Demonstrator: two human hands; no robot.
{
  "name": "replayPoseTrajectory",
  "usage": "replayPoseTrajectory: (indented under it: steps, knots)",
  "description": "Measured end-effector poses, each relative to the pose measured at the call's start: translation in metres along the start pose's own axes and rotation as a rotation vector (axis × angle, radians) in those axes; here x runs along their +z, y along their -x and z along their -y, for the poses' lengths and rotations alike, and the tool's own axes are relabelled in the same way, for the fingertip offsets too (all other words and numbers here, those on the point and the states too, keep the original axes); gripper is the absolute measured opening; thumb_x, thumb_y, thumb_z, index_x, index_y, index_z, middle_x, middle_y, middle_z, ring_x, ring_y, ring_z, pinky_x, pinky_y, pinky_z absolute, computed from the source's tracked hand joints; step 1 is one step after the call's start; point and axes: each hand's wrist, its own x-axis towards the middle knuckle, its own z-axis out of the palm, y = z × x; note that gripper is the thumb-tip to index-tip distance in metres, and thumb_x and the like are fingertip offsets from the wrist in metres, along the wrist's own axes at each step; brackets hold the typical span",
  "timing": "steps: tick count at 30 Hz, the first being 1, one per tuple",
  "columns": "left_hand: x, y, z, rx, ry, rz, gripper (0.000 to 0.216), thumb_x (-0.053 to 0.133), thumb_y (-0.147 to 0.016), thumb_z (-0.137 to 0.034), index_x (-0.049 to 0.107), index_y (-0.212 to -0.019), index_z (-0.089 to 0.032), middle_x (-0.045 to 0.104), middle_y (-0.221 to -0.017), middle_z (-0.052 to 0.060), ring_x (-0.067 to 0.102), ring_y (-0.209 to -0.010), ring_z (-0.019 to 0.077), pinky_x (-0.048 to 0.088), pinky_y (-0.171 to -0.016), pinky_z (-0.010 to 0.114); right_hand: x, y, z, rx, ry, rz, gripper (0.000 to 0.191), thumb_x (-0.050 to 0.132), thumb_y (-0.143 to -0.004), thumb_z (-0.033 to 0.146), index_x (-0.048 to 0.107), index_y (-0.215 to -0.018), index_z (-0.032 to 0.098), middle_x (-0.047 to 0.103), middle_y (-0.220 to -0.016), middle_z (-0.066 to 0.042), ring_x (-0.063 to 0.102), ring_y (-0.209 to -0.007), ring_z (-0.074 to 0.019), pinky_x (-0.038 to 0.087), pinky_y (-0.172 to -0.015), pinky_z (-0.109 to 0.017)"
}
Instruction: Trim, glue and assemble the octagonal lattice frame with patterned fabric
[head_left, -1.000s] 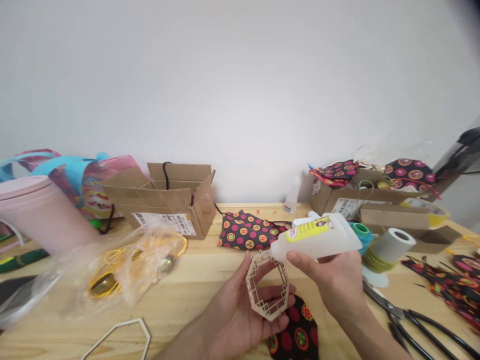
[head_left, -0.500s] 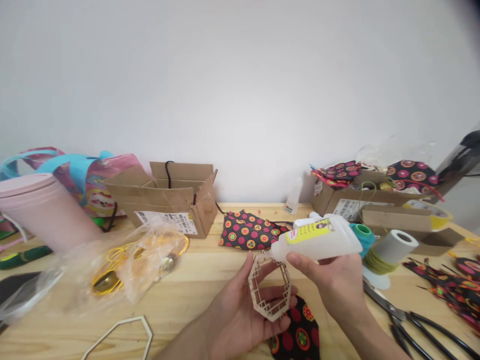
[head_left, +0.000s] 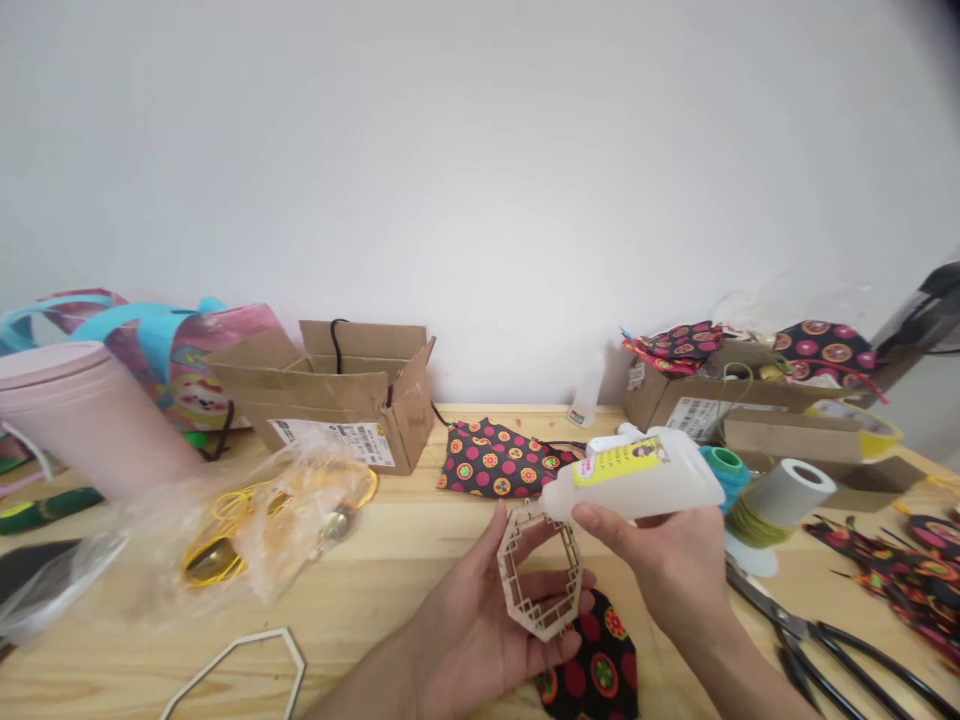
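My left hand (head_left: 469, 625) cradles a pale wooden hexagonal lattice frame (head_left: 541, 572), fingers curled round its edge. My right hand (head_left: 675, 565) grips a white glue bottle (head_left: 637, 478) with a yellow label, tipped sideways so its nozzle touches the frame's upper rim. Under both hands lies a black fabric piece (head_left: 592, 665) with red and orange dots.
On the wooden table (head_left: 360, 600): a plastic bag of yellow rings (head_left: 255, 530), an empty hexagon outline (head_left: 240, 670), an open cardboard box (head_left: 337, 395), dotted fabric (head_left: 499, 460), a pink tub (head_left: 82, 415), scissors (head_left: 825, 640), thread spools (head_left: 772, 500), and a box of fabric scraps (head_left: 750, 385).
Almost nothing differs; the view has shifted slightly, while the bottle's nozzle stays at the frame's top edge.
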Motion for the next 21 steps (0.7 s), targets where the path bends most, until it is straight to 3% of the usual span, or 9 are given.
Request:
replayPoseTrajectory:
  steps: [21]
  knots:
    - [-0.0021,0.0011,-0.0001,-0.006,0.0,0.015,0.051,0.036,-0.081,-0.053,0.054,-0.113,-0.018,0.065,-0.095,0.017,0.062,-0.088,0.0245,0.042,-0.072,0.032,0.001,0.0005,0.0004,-0.014,0.027,-0.023,0.024,0.079,-0.05,0.023,0.065,-0.068,0.016,0.072,-0.063,-0.005,0.067,-0.054,-0.02,0.056,-0.046,-0.024]
